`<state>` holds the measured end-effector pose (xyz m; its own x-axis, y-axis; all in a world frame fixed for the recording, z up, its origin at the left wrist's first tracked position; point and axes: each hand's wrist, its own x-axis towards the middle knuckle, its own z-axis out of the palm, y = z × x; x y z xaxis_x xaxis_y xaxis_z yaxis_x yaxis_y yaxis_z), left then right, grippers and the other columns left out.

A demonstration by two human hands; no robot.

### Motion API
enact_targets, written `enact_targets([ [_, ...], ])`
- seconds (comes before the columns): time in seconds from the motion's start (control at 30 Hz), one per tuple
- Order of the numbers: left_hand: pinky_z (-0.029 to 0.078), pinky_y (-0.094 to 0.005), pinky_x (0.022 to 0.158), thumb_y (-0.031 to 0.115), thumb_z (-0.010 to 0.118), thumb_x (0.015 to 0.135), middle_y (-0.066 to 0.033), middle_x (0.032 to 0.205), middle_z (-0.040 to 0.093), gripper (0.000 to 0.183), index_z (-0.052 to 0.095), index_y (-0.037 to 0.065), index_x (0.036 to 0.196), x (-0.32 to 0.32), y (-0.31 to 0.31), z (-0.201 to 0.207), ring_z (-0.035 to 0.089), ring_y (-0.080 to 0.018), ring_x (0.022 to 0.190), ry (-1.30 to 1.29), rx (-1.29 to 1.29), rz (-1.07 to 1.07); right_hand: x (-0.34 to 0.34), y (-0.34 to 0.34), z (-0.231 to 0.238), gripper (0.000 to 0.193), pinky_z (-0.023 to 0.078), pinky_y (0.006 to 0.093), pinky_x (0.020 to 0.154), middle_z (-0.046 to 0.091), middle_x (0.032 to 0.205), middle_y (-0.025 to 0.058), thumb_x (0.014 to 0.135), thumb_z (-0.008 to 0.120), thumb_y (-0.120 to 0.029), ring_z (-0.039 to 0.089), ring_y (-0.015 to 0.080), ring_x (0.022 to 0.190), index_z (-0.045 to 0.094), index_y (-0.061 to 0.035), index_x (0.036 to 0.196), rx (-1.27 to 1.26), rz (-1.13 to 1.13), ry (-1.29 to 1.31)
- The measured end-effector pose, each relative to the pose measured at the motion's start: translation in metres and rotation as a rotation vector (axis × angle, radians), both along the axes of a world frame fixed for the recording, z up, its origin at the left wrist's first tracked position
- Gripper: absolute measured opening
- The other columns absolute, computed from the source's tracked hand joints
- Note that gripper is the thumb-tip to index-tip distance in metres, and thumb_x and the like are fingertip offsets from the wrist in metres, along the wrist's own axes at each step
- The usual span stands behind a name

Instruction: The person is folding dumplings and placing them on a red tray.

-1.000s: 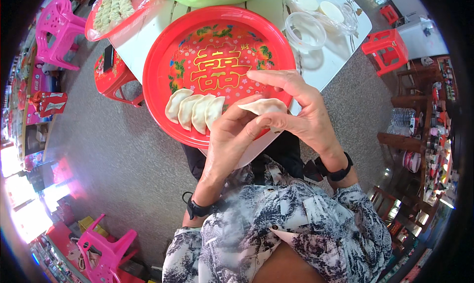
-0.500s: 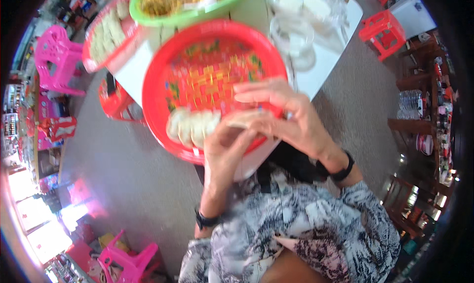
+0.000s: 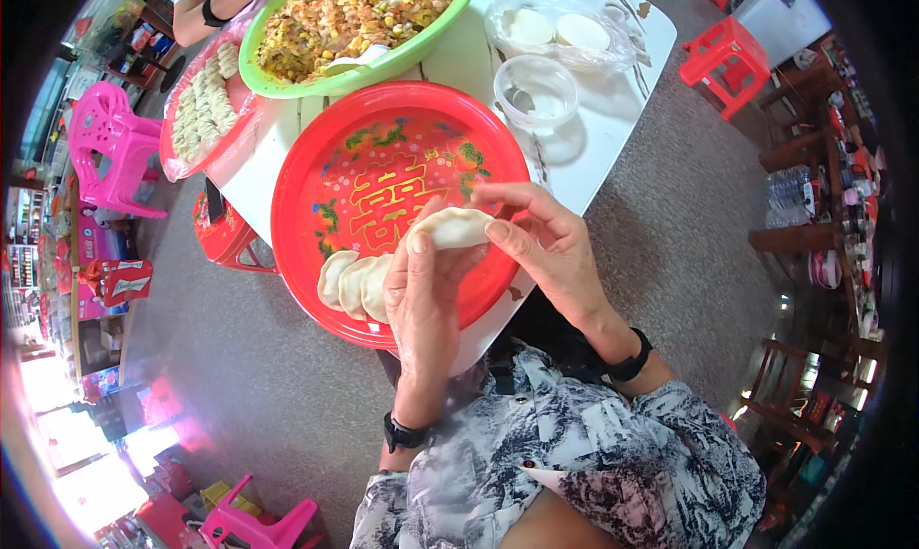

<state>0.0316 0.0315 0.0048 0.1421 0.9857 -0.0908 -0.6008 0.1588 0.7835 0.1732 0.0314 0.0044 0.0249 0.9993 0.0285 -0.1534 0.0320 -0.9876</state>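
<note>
I see a pale, crescent-shaped dumpling (image 3: 453,229) held up over the near part of a round red tray (image 3: 292,228). My left hand (image 3: 421,295) clamps its left end, thumb in front and fingers behind. My right hand (image 3: 555,252) has its thumb against the right tip, index finger raised apart; I cannot tell whether the other fingers close behind. Finished dumplings (image 3: 355,287) overlap in a row on the tray, partly hidden by my left hand. Beyond it stands a green basin (image 3: 251,68) of chopped filling (image 3: 349,22), between a pink basket (image 3: 245,118) of dumplings and a clear plastic tub (image 3: 538,91).
</note>
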Motion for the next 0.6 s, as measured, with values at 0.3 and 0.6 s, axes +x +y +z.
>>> enact_targets([
  [0.3, 0.051, -0.0339, 0.093, 0.029, 0.046, 0.1, -0.0134, 0.122, 0.058, 0.044, 0.044, -0.001, 0.133, 0.007, -0.005, -0.005, 0.06, -0.0217, 0.109, -0.053, -0.004, 0.049, -0.008, 0.004, -0.003, 0.03, 0.046, 0.0265, 0.085, 0.061, 0.114, 0.0065, 0.085, 0.07, -0.017, 0.055, 0.0133, 0.106, 0.066, -0.0056, 0.113, 0.102, -0.053, -0.006],
  [0.6, 0.045, -0.0399, 0.101, 0.025, 0.045, 0.1, -0.0133, 0.128, 0.052, 0.044, 0.04, -0.001, 0.136, 0.012, -0.012, -0.001, 0.053, -0.023, 0.118, -0.1, -0.012, 0.054, -0.008, 0.005, 0.003, 0.023, 0.041, 0.0323, 0.1, 0.059, 0.123, 0.0104, 0.09, 0.063, -0.013, 0.052, 0.0182, 0.118, 0.068, -0.0034, 0.11, 0.102, 0.067, 0.045],
])
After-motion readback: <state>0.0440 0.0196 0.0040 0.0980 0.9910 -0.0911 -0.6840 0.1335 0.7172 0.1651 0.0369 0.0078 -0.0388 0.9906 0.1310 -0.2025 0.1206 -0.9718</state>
